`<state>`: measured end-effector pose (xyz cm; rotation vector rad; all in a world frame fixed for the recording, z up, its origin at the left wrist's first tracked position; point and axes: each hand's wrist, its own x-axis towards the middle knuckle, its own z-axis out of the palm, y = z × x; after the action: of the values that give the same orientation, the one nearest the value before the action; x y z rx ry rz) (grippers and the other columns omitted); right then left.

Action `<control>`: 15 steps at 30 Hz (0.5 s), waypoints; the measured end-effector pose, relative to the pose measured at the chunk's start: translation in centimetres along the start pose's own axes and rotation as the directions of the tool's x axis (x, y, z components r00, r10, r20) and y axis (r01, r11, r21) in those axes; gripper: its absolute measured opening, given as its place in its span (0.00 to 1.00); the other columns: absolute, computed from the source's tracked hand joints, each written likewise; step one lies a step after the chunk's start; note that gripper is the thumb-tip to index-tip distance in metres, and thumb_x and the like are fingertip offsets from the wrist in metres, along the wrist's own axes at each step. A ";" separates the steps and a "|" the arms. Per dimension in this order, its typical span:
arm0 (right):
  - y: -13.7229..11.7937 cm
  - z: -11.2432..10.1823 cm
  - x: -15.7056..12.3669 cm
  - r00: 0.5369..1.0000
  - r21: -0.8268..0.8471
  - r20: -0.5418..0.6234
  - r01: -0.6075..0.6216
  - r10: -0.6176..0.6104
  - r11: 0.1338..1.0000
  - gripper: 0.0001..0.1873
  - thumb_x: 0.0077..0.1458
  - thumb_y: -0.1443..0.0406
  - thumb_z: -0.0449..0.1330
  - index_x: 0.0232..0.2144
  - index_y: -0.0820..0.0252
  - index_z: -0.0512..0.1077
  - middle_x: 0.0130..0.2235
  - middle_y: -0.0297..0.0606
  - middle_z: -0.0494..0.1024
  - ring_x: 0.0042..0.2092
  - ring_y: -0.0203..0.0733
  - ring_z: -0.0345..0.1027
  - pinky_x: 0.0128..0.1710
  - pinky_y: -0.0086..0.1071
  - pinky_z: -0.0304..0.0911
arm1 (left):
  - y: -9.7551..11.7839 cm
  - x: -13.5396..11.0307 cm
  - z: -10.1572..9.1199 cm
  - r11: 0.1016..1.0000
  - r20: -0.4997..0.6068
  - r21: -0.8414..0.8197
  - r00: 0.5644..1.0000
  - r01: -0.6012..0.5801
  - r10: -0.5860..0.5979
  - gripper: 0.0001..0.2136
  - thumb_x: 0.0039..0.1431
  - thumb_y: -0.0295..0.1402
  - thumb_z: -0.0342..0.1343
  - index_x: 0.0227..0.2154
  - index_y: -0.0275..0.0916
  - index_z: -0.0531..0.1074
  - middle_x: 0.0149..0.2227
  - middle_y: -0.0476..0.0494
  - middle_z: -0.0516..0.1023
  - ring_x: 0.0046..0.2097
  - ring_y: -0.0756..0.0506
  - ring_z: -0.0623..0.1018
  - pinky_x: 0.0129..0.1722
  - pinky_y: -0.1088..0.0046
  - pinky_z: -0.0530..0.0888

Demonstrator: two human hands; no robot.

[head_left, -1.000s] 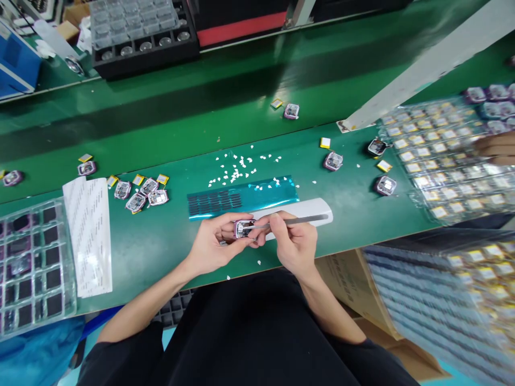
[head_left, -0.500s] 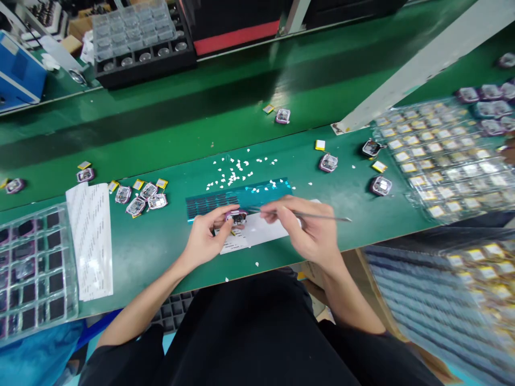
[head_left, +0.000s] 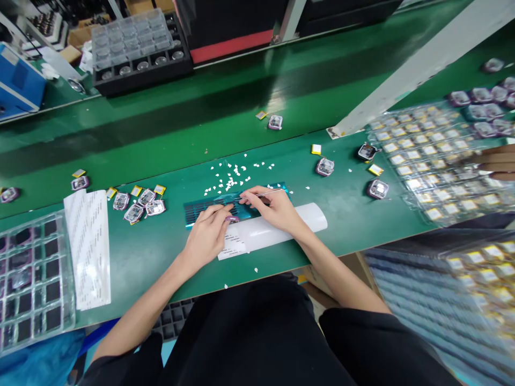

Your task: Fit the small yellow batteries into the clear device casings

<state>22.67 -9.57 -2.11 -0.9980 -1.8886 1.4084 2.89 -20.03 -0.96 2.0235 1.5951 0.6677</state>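
Note:
My left hand (head_left: 210, 231) is closed around a small purple-rimmed device case (head_left: 232, 218), most of it hidden under the fingers. It rests against the front edge of a teal film sheet (head_left: 193, 212) with rows of dark strips. In my right hand (head_left: 276, 208) are thin metal tweezers (head_left: 265, 193), pinched between thumb and fingers. Their tip points left over the teal sheet, close to my left fingertips. Below both hands lies a white backing sheet (head_left: 277, 231) with printed labels at its left end, its right end curled up. Small white stickers (head_left: 231, 182) are scattered behind the sheet.
Open device cases with yellow batteries lie left (head_left: 133, 213) and right (head_left: 325, 166). Clear trays stand at the left (head_left: 69, 279) and right (head_left: 386, 124). Another person's hand (head_left: 499, 162) reaches over the right tray. White paper strips (head_left: 92, 252) lie left; a white post (head_left: 386, 80) rises behind.
My right hand has moved left and away from me, swinging the tweezers over the teal sheet. My left hand has turned the device case downward. Another person's hand has come in at right.

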 end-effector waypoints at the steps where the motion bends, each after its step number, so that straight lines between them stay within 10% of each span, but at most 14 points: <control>1: 0.1 0.0 0.0 1.000 0.001 -0.002 -0.001 0.001 1.000 0.18 0.66 0.53 0.57 0.38 0.58 0.80 0.40 0.39 0.84 0.40 0.41 0.79 0.38 0.34 0.73 | 0.0 0.0 -0.1 1.000 0.015 0.012 1.000 -0.008 0.008 0.11 0.71 0.27 0.45 0.47 0.38 0.72 0.58 0.37 0.78 0.62 0.37 0.73 0.59 0.52 0.73; 15: 0.1 0.6 0.5 0.999 0.011 0.029 -0.014 0.014 1.000 0.17 0.64 0.55 0.60 0.31 0.58 0.82 0.40 0.40 0.86 0.38 0.41 0.80 0.39 0.36 0.77 | -0.5 0.1 0.0 0.998 0.017 0.029 0.998 -0.054 0.053 0.11 0.71 0.25 0.45 0.48 0.38 0.71 0.58 0.35 0.77 0.61 0.36 0.73 0.58 0.51 0.75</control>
<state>21.94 -9.46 -2.37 -0.9920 -1.8958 1.4473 2.60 -19.85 -1.28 2.0942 1.5547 0.6489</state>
